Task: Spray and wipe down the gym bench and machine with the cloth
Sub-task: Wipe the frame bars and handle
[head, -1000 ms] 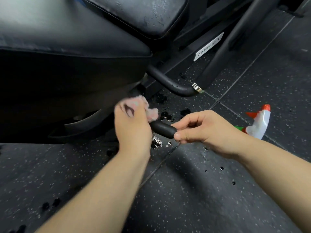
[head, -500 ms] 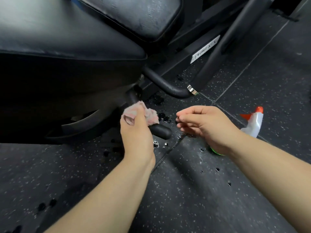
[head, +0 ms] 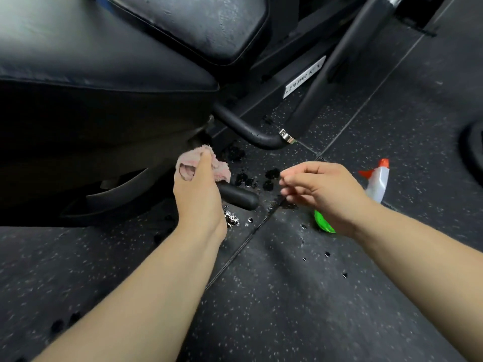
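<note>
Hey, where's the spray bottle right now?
In the head view the spray bottle lies on the rubber floor at right, just behind the right hand, whose wrist hides its middle.

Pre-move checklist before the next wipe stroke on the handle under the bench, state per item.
1. Grip on the pink cloth: ok, the left hand grips it.
2. Cloth contact with the black handle: cannot tell, the left hand hides it.
3. Handle free of the right hand: ok, its fingers are loosely curled, holding nothing, apart from the handle tip.
4. Nearby spray bottle: ok, on the floor beside the right hand, partly hidden by it.
5. Dry floor: not ok, dark wet spots around the handle.
</note>
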Demonstrator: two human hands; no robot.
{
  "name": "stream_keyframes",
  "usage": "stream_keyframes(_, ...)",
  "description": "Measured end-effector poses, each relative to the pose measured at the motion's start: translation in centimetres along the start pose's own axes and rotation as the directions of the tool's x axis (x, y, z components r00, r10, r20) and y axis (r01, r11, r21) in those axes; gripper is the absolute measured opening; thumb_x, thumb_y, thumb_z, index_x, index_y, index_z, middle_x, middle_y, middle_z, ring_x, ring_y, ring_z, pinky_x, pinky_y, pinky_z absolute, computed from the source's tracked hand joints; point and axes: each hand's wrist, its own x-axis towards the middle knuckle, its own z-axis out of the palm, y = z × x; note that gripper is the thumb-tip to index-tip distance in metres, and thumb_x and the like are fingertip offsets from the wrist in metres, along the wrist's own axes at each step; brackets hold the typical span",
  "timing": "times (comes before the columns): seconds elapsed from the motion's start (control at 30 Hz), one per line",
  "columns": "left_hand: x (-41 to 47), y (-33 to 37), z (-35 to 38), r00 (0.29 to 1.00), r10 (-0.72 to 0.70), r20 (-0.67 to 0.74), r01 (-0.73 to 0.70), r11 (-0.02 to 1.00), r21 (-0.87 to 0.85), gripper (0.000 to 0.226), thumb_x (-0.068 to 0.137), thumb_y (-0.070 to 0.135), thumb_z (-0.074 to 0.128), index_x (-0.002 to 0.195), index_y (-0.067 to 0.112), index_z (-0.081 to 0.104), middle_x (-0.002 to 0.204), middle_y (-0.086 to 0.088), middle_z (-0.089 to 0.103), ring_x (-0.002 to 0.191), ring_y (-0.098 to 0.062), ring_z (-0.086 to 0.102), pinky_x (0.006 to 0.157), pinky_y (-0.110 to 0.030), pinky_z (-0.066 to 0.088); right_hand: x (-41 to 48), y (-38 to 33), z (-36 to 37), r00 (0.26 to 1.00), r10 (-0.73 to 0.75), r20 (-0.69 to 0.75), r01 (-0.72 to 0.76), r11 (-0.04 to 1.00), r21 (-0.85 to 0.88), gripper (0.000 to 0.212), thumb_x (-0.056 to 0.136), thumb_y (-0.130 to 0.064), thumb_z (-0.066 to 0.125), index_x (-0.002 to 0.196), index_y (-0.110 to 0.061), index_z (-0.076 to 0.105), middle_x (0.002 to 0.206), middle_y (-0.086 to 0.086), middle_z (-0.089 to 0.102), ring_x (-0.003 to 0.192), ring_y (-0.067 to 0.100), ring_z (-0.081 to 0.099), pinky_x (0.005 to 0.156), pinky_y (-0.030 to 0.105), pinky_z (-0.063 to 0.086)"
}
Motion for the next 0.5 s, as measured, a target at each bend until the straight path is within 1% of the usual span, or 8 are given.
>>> stream_keyframes(0.07, -2.9, -0.5, 0.0, 0.997, -0.068, 0.031, 0.067, 0.997, 0.049, 0.024, 0.099, 0.011, 0.052, 0.077, 0.021, 0.052, 0.063, 0.005, 0.05, 0.059, -0.007, 0.047, 0.076, -0.03, 0.045, 0.5, 0.0, -0.6, 0.998, 0.008, -0.067, -0.005, 0.999, 0.05, 0.017, 0.088, 0.004, 0.061, 0.079, -0.006, 0.07, 0.076, 0.008, 0.07, 0.063, 0.013, 0.064, 0.06, 0.019, 0.056)
stream_keyframes(0.17, -5.9, -0.5, 0.6, 0.969, -0.234, 0.078, 0.236, 0.972, -0.018, 0.046, 0.101, 0.013, 0.051, 0.057, 0.028, 0.047, 0.064, 0.005, 0.042, 0.057, -0.005, 0.041, 0.084, -0.029, 0.05, 1.4, 0.4, -0.5, 0.993, -0.001, -0.119, 0.008, 0.998, 0.064, 0.017, 0.088, 0.003, 0.06, 0.079, -0.008, 0.069, 0.075, 0.007, 0.069, 0.058, 0.01, 0.063, 0.056, 0.018, 0.054)
stream_keyframes(0.23, -7.8, -0.7, 1.0, 0.914, -0.389, 0.111, 0.404, 0.897, -0.179, 0.039, 0.095, -0.003, 0.05, 0.066, 0.022, 0.047, 0.067, 0.005, 0.046, 0.06, -0.005, 0.047, 0.078, -0.024, 0.053, 1.9, 0.3, -0.2, 0.988, -0.016, -0.152, 0.026, 0.998, 0.064, 0.016, 0.087, 0.003, 0.06, 0.083, -0.011, 0.067, 0.078, 0.007, 0.067, 0.056, 0.01, 0.062, 0.056, 0.02, 0.054)
stream_keyframes(0.3, -10.1, -1.0, 1.5, 0.859, -0.462, 0.221, 0.496, 0.857, -0.138, 0.028, 0.089, -0.015, 0.046, 0.083, 0.013, 0.051, 0.073, 0.0, 0.052, 0.065, -0.007, 0.054, 0.066, -0.02, 0.054, 2.4, -0.1, 0.0, 0.978, -0.035, -0.205, 0.053, 0.995, 0.084, 0.017, 0.088, 0.001, 0.06, 0.092, -0.015, 0.063, 0.084, 0.006, 0.065, 0.058, 0.011, 0.061, 0.055, 0.021, 0.053)
stream_keyframes(0.33, -10.9, -0.8, 1.8, 0.842, -0.481, 0.243, 0.506, 0.861, -0.049, 0.024, 0.089, -0.013, 0.048, 0.091, 0.01, 0.055, 0.074, -0.004, 0.053, 0.064, -0.01, 0.056, 0.062, -0.02, 0.054, 2.6, -0.5, -0.1, 0.972, -0.045, -0.229, 0.07, 0.992, 0.105, 0.018, 0.088, -0.003, 0.06, 0.097, -0.018, 0.061, 0.089, 0.005, 0.064, 0.062, 0.012, 0.061, 0.056, 0.022, 0.053)
stream_keyframes(0.4, -10.8, -0.1, 2.7, 0.859, -0.474, 0.195, 0.476, 0.879, 0.04, 0.013, 0.092, -0.004, 0.055, 0.1, 0.006, 0.06, 0.074, -0.008, 0.057, 0.063, -0.013, 0.058, 0.059, -0.019, 0.056, 3.0, -1.6, -0.3, 0.966, -0.084, -0.244, 0.124, 0.98, 0.155, 0.027, 0.084, -0.02, 0.064, 0.109, -0.025, 0.057, 0.101, 0.001, 0.063, 0.078, 0.012, 0.061, 0.064, 0.025, 0.052)
stream_keyframes(0.47, -8.9, 1.5, 4.4, 0.905, -0.393, 0.161, 0.388, 0.919, 0.066, 0.007, 0.095, 0.005, 0.058, 0.09, 0.01, 0.057, 0.072, -0.004, 0.058, 0.067, -0.012, 0.06, 0.063, -0.019, 0.058, 3.4, -3.8, -0.6, 0.967, -0.137, -0.216, 0.181, 0.963, 0.199, 0.041, 0.072, -0.036, 0.066, 0.112, -0.033, 0.054, 0.107, -0.005, 0.063, 0.091, 0.01, 0.061, 0.074, 0.026, 0.048)
stream_keyframes(0.5, -7.5, 1.8, 5.2, 0.928, -0.348, 0.136, 0.34, 0.937, 0.079, 0.014, 0.096, 0.008, 0.059, 0.083, 0.014, 0.055, 0.069, -0.001, 0.058, 0.065, -0.01, 0.059, 0.064, -0.02, 0.058, 3.7, -5.0, -0.8, 0.967, -0.162, -0.198, 0.207, 0.95, 0.236, 0.038, 0.072, -0.038, 0.067, 0.108, -0.033, 0.054, 0.106, -0.007, 0.063, 0.091, 0.009, 0.061, 0.076, 0.026, 0.047)
